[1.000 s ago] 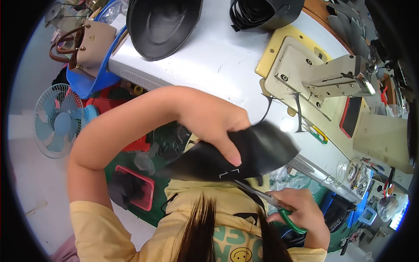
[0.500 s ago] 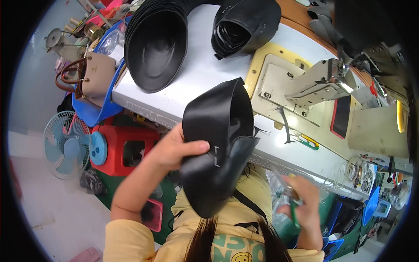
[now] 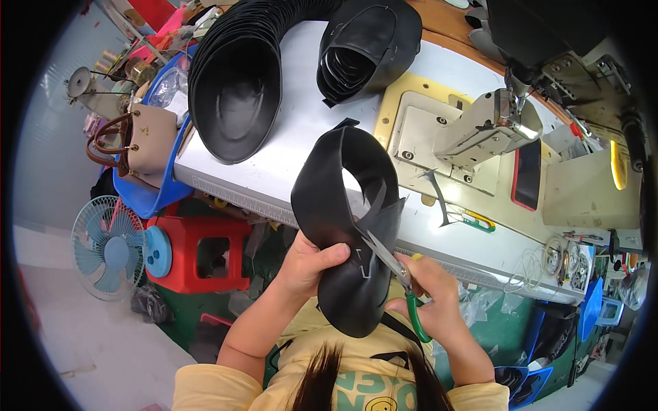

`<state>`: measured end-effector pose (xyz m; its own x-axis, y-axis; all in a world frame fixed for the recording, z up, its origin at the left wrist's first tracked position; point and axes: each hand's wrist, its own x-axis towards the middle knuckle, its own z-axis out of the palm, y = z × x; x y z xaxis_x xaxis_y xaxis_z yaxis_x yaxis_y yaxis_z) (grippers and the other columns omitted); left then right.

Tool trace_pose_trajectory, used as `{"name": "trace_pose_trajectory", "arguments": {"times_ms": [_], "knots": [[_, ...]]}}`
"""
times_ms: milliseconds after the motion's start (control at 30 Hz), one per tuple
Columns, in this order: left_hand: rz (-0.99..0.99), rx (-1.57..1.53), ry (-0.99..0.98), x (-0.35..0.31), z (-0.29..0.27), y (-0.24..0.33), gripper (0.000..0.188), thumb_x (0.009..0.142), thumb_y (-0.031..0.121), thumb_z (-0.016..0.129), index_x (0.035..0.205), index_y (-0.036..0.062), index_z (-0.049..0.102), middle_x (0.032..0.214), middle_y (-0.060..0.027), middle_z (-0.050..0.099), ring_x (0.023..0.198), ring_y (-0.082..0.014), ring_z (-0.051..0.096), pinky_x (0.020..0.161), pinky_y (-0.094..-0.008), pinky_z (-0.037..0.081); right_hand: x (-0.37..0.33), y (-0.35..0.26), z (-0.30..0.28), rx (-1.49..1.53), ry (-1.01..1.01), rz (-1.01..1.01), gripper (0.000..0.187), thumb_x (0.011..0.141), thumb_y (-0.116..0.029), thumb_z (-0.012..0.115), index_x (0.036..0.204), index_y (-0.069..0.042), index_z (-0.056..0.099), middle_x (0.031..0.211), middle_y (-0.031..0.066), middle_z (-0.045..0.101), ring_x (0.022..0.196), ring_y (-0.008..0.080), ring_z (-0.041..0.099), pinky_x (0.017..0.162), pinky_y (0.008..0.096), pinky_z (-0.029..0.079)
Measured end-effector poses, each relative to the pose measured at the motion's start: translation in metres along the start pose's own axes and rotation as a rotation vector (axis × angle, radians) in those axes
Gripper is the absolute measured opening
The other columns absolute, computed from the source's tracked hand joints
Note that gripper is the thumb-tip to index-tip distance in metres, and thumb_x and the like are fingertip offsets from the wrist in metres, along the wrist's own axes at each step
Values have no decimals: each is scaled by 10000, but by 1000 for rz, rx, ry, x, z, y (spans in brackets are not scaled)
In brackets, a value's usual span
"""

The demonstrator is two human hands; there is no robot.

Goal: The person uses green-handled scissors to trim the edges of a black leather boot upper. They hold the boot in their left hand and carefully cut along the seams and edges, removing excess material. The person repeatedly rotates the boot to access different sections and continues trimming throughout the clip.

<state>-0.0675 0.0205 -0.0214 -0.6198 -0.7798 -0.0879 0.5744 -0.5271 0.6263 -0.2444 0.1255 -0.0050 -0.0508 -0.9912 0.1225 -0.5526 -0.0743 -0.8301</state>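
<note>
A black leather shoe upper [image 3: 322,185] is gripped at its left side by my left hand [image 3: 312,267], thumb lying on top beside the pale marks. Its opening faces up and away from me. My right hand [image 3: 432,291] holds green-handled scissors [image 3: 415,316], their blades spread at the inner edge of the upper near its middle. A yellow band circles a finger of that hand. On the table beyond lie a long stack of nested black uppers [image 3: 236,96] and a second bundle of black uppers [image 3: 370,51].
A sewing machine [image 3: 490,127] stands at the right of the white table [image 3: 301,75]. Near it lie a black scrap [image 3: 436,195], a yellow-green cutter [image 3: 478,220] and a phone [image 3: 527,175]. At left are a handbag [image 3: 152,137], a fan [image 3: 113,250] and a red stool [image 3: 199,257].
My right hand has brought the scissors up and left, from beside my body to the shoe upper. The upper has turned, showing more of its opening.
</note>
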Motion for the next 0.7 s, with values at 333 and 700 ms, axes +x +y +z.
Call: {"name": "trace_pose_trajectory", "arguments": {"times_ms": [333,700], "knots": [[-17,6,8,1,3,-3,262,799,1,598,1056,25,550,980,-78,605,882,-159,596,802,-301,504,-6,-4,-2,-41,17,39,641,571,-313,798,1102,-33,572,694,51,498,549,183,489,476,282,404],[9,133,-27,-6,15,-10,450,788,6,598,1206,32,433,1074,-88,556,992,-174,553,866,-330,457,-8,-8,-2,-140,151,-17,643,540,-321,809,1064,-26,580,690,72,482,580,206,508,496,287,418]]}}
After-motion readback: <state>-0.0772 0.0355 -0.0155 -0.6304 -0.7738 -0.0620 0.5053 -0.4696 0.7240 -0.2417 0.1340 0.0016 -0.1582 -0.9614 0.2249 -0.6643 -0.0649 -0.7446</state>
